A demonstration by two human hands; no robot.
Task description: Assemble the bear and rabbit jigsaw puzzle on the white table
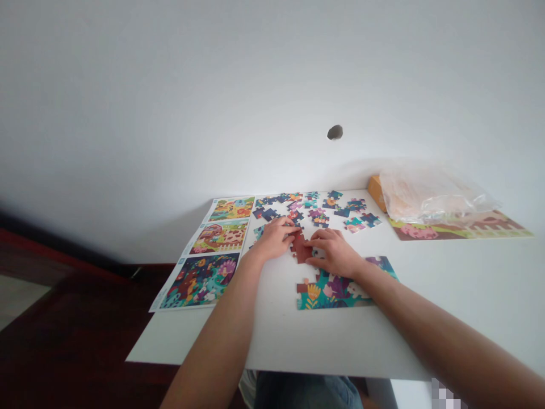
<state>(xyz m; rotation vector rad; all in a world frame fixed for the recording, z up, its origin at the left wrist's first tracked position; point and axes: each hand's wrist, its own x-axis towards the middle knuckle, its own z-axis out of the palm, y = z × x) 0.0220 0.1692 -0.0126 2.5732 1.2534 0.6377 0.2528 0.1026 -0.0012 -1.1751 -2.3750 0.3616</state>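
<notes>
A reddish-brown puzzle piece (300, 250) lies on the white table between my two hands. My left hand (276, 236) has its fingers bent together, with the tips at the piece's upper edge, next to dark blue pieces. From the other side, my right hand (334, 251) grips the right edge of the brown piece between thumb and fingers. Just below, a joined strip of puzzle pieces (327, 292) shows yellow and purple flowers on teal; my right hand and forearm cover part of it. Loose puzzle pieces (318, 217) are scattered beyond my hands.
On the left lies a reference sheet (203, 278) with three printed pictures. At the back right, a clear plastic bag (434, 193) rests over an orange box (376, 192) and a finished-looking farm picture (468, 228). The wall (272, 102) stands directly behind the table (460, 295).
</notes>
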